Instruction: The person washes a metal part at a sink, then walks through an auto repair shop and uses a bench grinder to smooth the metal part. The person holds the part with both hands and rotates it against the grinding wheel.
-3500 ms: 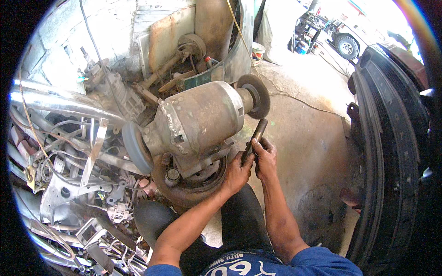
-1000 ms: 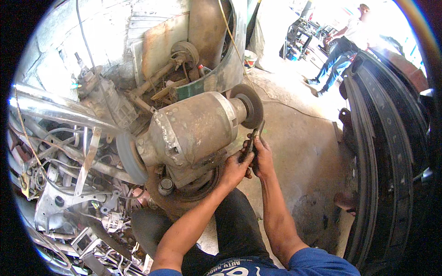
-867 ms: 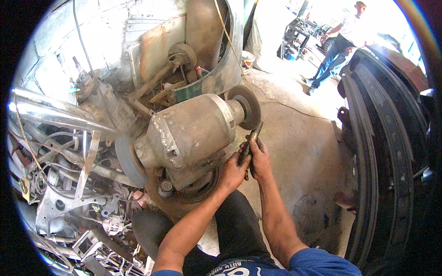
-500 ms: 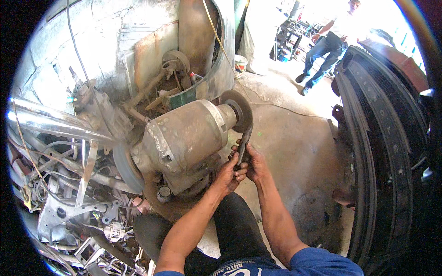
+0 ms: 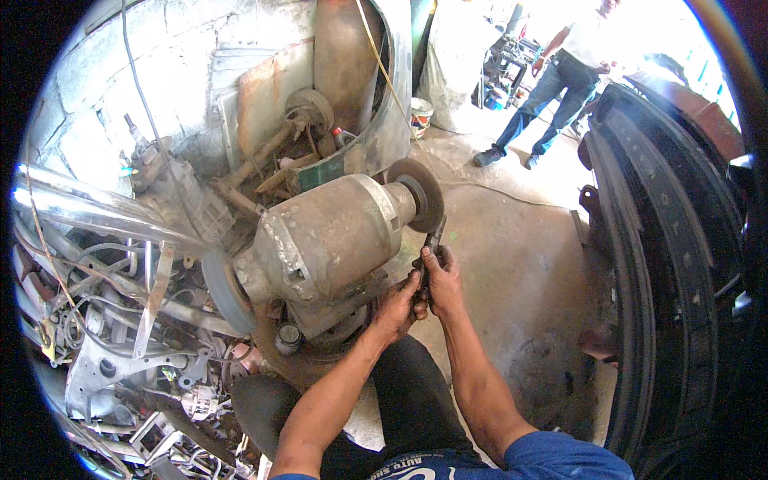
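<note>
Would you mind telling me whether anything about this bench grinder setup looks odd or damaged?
The bench grinder sits tilted on a rusty wheel rim on the floor, its casing chipped. Both wheels run unguarded, and the left hand and right hand hold a metal piece close under the right wheel.

Concrete floor (image 5: 520, 264), grey, stained and dusty. Bench grinder (image 5: 328, 240) stands on it on a rusty round base (image 5: 300, 364) (base edge partly hidden). Scrap metal pile (image 5: 136, 336) lies to the left. White bucket (image 5: 421, 116) stands farther back. Another person's shoes (image 5: 500, 158) rest on the floor beyond.
</note>
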{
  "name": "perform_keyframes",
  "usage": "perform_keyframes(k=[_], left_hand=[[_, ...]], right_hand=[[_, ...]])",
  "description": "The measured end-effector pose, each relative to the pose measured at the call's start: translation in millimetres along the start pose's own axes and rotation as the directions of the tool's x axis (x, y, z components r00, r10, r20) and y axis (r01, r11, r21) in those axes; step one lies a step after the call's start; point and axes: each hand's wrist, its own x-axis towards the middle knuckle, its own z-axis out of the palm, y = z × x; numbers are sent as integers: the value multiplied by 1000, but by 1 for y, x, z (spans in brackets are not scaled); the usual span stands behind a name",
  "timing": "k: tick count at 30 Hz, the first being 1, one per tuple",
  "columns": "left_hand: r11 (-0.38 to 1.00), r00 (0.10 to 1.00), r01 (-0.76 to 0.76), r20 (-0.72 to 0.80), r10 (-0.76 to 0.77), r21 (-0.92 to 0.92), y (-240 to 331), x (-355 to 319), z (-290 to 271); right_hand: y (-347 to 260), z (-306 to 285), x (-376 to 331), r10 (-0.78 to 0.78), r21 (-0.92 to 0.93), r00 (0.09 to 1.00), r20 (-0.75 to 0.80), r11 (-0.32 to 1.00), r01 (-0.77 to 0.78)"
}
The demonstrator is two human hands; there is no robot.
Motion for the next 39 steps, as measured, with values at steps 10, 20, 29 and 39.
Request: perform_keyframes(k=[10,20,29,39], left_hand=[[997,999,34,42,-31,-72,3,3,4],[994,998,-14,-59,20,106,5,7,9],[996,1000,11,-10,-10,94,10,2,8],[999,1000,28,10,-28,-28,11,6,13]], right_hand=[[-20,6,-2,-36,-39,997,-67,999,33],[-11,9,7,-101,-346,980,-170,938,37],[-23,7,2,-108,-406,963,-247,914,-2],[-48,9,0,-129,-495,953,-274,868,-24]])
